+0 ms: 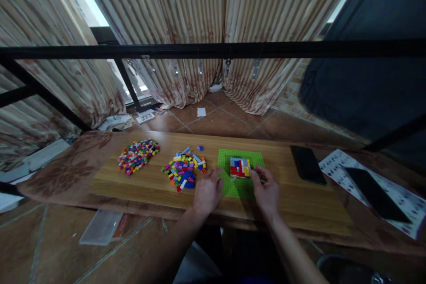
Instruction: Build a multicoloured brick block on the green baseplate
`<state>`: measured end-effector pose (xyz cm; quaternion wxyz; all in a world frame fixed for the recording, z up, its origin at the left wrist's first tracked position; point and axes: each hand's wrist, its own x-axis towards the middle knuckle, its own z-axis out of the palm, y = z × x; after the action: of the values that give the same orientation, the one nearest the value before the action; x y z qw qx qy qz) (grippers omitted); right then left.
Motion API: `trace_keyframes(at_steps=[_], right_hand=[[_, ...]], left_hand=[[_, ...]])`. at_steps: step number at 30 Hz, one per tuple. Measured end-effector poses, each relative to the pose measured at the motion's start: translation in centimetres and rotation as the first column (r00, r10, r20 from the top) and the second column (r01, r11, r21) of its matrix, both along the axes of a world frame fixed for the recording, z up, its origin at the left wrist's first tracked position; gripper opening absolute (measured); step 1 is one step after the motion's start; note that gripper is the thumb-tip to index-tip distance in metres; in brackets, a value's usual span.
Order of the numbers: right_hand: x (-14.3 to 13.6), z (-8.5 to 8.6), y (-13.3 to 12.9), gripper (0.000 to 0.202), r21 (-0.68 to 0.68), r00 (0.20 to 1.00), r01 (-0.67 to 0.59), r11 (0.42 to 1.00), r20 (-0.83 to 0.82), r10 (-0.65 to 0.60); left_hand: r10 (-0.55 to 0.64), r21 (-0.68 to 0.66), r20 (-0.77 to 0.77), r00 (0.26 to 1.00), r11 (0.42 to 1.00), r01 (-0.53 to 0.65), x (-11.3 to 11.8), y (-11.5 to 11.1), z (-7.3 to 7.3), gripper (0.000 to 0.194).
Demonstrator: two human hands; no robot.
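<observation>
A green studded baseplate (229, 190) lies on the wooden board. On it sits a low, roughly square block of toy bricks (240, 167) in red, blue, yellow, white and grey. My left hand (208, 190) is at the plate's left edge, thumb and fingers curled around that side. At the opposite edge, my right hand (267, 190) grips the plate, its thumb close to the block's right side. Small clear or pale bits (234, 178) show at the block's front edge, too small to name. Loose larger bricks (184, 168) lie in a pile left of my left hand.
A heap of tiny coloured bricks (137, 156) is at the board's (133, 188) left. One dark phone (308, 164) lies on the board's right end; another (376, 193) rests on a printed sheet (337, 162). A black metal rail (213, 50) crosses in front of curtains.
</observation>
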<state>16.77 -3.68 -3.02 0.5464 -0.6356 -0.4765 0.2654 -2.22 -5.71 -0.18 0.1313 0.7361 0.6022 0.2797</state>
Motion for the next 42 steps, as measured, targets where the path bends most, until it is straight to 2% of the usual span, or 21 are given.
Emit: trace_keyframes(at_steps=[3, 6, 9, 12, 15, 18, 24, 28, 31, 34, 37, 39, 42], right_hand=[[0.3, 0.0, -1.7, 0.044, 0.001, 0.998, 0.032, 0.999, 0.052, -0.032], [-0.3, 0.0, -3.7, 0.039, -0.011, 0.996, -0.005, 1.0, 0.093, 0.006], [-1.9, 0.0, -5.6, 0.034, -0.028, 0.983, -0.113, 0.993, 0.143, 0.116], [-4.1, 0.0, -6.7, 0.028, -0.052, 0.934, -0.272, 0.961, 0.228, 0.277], [-6.2, 0.0, -6.9, 0.025, -0.072, 0.856, -0.413, 0.908, 0.311, 0.414], [-8.1, -0.3, -6.2, 0.023, -0.093, 0.786, -0.486, 0.869, 0.388, 0.481], [-12.0, -0.2, -3.9, 0.022, -0.059, 0.668, -0.567, 0.821, 0.55, 0.501], [-14.1, -0.1, -3.1, 0.023, -0.112, 0.564, -0.607, 0.787, 0.636, 0.526], [-15.0, -0.3, -2.9, 0.021, -0.156, 0.517, -0.59, 0.792, 0.681, 0.519], [-15.1, -0.4, -3.2, 0.018, -0.165, 0.526, -0.592, 0.789, 0.662, 0.533], [-14.0, 0.0, -3.4, 0.017, -0.124, 0.582, -0.607, 0.785, 0.604, 0.545], [-12.3, 0.7, -3.2, 0.018, -0.081, 0.632, -0.586, 0.806, 0.578, 0.517], [-8.5, 2.1, -1.6, 0.021, -0.036, 0.711, -0.485, 0.874, 0.566, 0.418]], left_hand=[[0.058, 0.046, 0.053, 0.997, 0.997, -0.061, -2.9, -2.0, -0.6, 0.031], [0.123, 0.076, 0.089, 0.988, 0.989, -0.13, -6.0, -3.8, -1.4, 0.028], [0.236, 0.089, 0.079, 0.969, 0.966, -0.243, -8.6, -5.0, -2.1, 0.025], [0.336, 0.081, 0.031, 0.941, 0.938, -0.337, -10.1, -5.5, -2.7, 0.03], [0.372, 0.073, 0.008, 0.928, 0.926, -0.371, -10.8, -5.5, -3.1, 0.035], [0.351, 0.082, 0.016, 0.936, 0.933, -0.351, -11.0, -5.3, -3.3, 0.032], [0.277, 0.098, 0.092, 0.957, 0.953, -0.285, -10.9, -5.0, -3.5, 0.031], [0.264, 0.084, 0.113, 0.958, 0.958, -0.274, -11.1, -5.0, -3.5, 0.032], [0.261, 0.087, 0.122, 0.958, 0.958, -0.272, -11.1, -5.0, -3.5, 0.033], [0.265, 0.086, 0.124, 0.956, 0.957, -0.276, -11.2, -5.0, -3.4, 0.034], [0.267, 0.089, 0.141, 0.953, 0.956, -0.281, -11.2, -5.1, -3.4, 0.032], [0.267, 0.103, 0.176, 0.947, 0.952, -0.288, -11.3, -5.2, -3.4, 0.029], [0.28, 0.146, 0.212, 0.936, 0.938, -0.314, -11.0, -5.2, -3.2, 0.026]])
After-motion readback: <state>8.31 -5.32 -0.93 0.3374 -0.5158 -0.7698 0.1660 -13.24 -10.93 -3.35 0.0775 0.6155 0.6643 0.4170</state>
